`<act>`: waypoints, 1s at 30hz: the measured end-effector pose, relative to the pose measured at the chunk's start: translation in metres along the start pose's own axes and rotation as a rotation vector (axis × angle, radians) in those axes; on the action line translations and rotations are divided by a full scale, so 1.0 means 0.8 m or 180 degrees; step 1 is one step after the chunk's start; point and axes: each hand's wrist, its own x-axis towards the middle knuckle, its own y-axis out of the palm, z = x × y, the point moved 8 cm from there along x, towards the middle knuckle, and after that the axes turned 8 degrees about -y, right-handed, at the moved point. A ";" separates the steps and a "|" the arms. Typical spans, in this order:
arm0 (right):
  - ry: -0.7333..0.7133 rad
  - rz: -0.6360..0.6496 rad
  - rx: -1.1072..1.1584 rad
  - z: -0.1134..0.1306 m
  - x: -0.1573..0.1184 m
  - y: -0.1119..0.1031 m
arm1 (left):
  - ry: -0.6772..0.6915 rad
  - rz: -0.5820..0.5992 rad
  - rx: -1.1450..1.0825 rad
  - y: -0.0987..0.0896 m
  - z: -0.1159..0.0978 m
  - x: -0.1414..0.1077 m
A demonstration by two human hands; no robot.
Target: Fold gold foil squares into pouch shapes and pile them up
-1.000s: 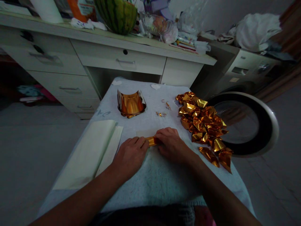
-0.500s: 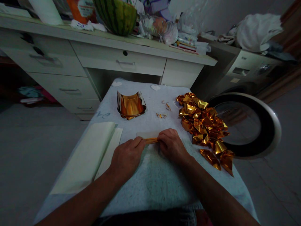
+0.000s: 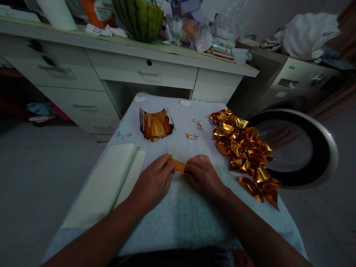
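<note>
Between my two hands a narrow folded strip of gold foil paper [image 3: 180, 167] is held low over the cloth-covered table. My left hand [image 3: 155, 176] pinches its left end between thumb and fingers. On its right end the fingers of my right hand [image 3: 203, 174] are closed. Something pale, perhaps a sheet of paper, shows just behind the strip. Beyond my hands a curved stack of gold foil sheets [image 3: 156, 124] stands on the table. To the right lies a heap of folded gold foil pieces [image 3: 239, 142]. Small gold scraps [image 3: 191, 137] lie between the stack and the heap.
Pale yellow paper sheets [image 3: 102, 185] lie along the table's left side. Behind stands a white desk [image 3: 150, 74] with drawers, carrying a cut watermelon [image 3: 139, 18] and plastic bags. At right, a washing machine's round door [image 3: 330, 148] hangs open beside the table.
The gold foil strip has tilted, its right end now lower and its flat face showing wider. My left hand has shifted slightly upward. Both hands still hold the strip.
</note>
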 end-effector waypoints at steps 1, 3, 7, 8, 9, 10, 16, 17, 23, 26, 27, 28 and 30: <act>-0.0014 0.0098 0.0014 0.001 0.000 0.003 | 0.0002 0.0059 -0.0006 0.001 0.001 0.000; -0.0038 0.0240 0.0044 0.003 0.000 0.009 | 0.0054 0.0101 0.0037 0.000 0.001 0.001; 0.0048 0.0280 0.0093 -0.001 -0.001 0.013 | 0.0163 0.0087 0.0108 -0.004 -0.005 0.004; 0.0083 0.0282 0.0110 -0.003 -0.002 0.014 | 0.0187 0.0138 0.0055 -0.003 -0.007 0.004; 0.0118 0.0283 0.0135 -0.005 -0.002 0.015 | 0.0211 0.0199 -0.0034 -0.001 -0.010 0.004; 0.0144 0.0287 0.0176 -0.006 -0.002 0.015 | 0.0236 0.0272 -0.0150 0.001 -0.012 0.004; 0.0466 0.0426 0.0620 -0.015 -0.003 0.014 | -0.0067 0.0576 -0.0574 0.015 -0.012 0.008; 0.0546 0.0454 0.0690 -0.018 -0.003 0.013 | -0.0120 0.0595 -0.0574 0.016 -0.011 0.009; 0.0820 0.0572 0.0884 -0.027 -0.007 0.008 | -0.0244 0.0674 -0.0607 0.021 -0.010 0.012; 0.0947 0.0613 0.0962 -0.031 -0.008 0.010 | -0.0382 0.0688 -0.0754 0.020 -0.008 0.012; 0.1005 0.0622 0.0974 -0.033 -0.009 0.011 | -0.0433 0.0705 -0.0809 0.020 -0.008 0.012; 0.1071 0.0619 0.0973 -0.034 -0.009 0.011 | -0.0490 0.0725 -0.0847 0.020 -0.008 0.012; 0.1189 0.0589 0.0944 -0.037 -0.010 0.012 | -0.0593 0.0752 -0.0854 0.021 -0.007 0.014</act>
